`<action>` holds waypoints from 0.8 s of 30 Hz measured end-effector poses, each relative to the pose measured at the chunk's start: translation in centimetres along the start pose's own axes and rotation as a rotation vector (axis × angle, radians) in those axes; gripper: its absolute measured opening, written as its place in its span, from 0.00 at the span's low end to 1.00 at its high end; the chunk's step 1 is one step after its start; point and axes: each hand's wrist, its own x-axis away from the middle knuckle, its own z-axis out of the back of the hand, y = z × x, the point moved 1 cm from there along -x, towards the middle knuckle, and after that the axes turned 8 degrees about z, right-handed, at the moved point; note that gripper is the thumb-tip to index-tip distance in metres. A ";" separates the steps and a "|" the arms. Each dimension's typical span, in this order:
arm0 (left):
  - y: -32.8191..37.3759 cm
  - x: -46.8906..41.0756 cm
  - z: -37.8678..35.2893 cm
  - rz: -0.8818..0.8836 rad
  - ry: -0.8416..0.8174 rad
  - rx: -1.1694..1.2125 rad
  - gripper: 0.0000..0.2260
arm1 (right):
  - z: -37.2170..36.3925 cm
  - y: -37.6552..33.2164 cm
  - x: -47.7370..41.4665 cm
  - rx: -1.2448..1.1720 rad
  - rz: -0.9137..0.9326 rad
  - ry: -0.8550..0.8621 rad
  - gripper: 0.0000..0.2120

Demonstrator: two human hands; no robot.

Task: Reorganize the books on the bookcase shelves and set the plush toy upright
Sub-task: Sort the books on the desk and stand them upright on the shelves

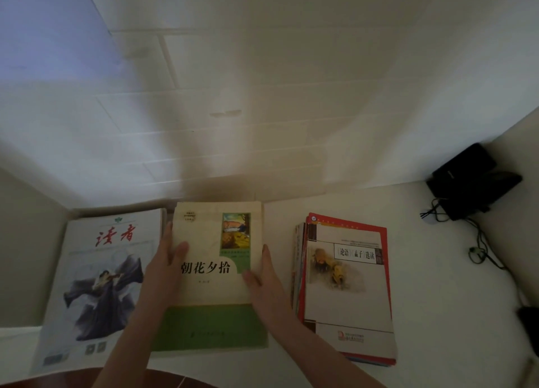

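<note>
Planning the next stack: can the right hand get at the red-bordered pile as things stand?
Probably yes, once freed. The right hand grips the green-and-cream book at its right edge; the red-bordered pile lies just to its right, with only bare white shelf between them.

cream-and-green book (215,274), red-bordered book (347,282)
</note>
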 end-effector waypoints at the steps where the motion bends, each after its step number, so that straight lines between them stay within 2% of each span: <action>1: 0.0 -0.1 0.0 0.009 -0.007 0.002 0.25 | 0.0 0.1 0.0 -0.013 -0.003 0.003 0.30; 13: 0.6 -1.6 -0.2 0.090 -0.122 0.010 0.26 | 0.2 0.6 0.1 -0.108 0.030 -0.018 0.30; 16: 1.4 -0.4 -0.6 -0.048 0.138 -0.135 0.26 | 2.7 1.6 0.3 -0.014 0.086 0.069 0.32; 18: 3.2 2.2 -1.8 -0.275 0.276 -0.093 0.22 | 6.4 3.7 0.6 0.172 0.128 0.229 0.32; 19: 4.1 3.8 -2.8 -0.363 0.255 -0.043 0.20 | 8.3 4.9 1.0 0.288 0.134 0.307 0.32; 21: 5.9 7.6 -6.9 -0.478 0.064 0.027 0.18 | 12.7 7.8 2.1 0.521 0.093 0.438 0.36; 24: 5.5 10.9 -13.4 -0.474 -0.262 -0.043 0.20 | 16.0 11.0 3.3 0.606 -0.109 0.519 0.40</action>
